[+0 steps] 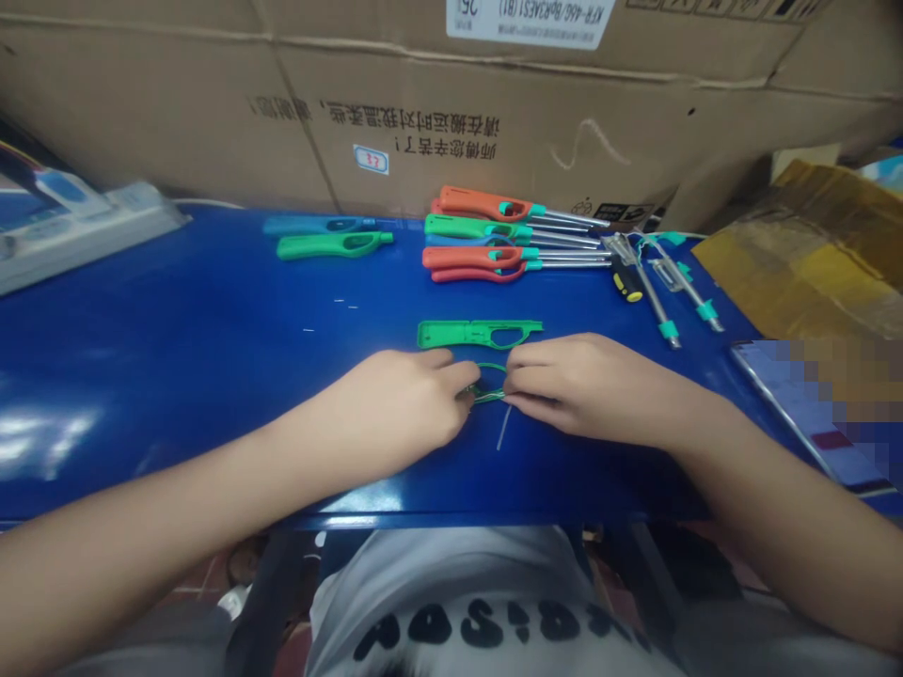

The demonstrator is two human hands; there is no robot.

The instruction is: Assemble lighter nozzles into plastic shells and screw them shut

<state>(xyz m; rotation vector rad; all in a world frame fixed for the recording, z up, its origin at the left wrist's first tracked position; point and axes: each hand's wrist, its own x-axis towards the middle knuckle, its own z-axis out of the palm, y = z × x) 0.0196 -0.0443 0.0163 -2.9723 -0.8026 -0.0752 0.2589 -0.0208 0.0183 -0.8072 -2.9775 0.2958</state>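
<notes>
Grip's a tight fingertip pinch on both sides: the left hand (399, 409) and right hand (585, 385) meet around a thin green wire loop (492, 369), which sits just over the blue counter (155, 320). The fingers hide part of it, so I can't tell exactly how the wire runs where they close. Right above the loop lies an open green lighter handle shell (480, 334), and a thin metal strip (503, 428) sits just below the right hand. Further back there's a row of orange and green utility lighters (480, 256), plus a yellow-and-black screwdriver (626, 280) and some metal barrels with teal collars (667, 306) off to the right. Biggest risk imo: that wire looks thin and springy, so if either pinch slackens it could kink or ping loose. The strip's just lying on a glossy surface too, so one bumped wrist could knock it or the shell out of place.
</notes>
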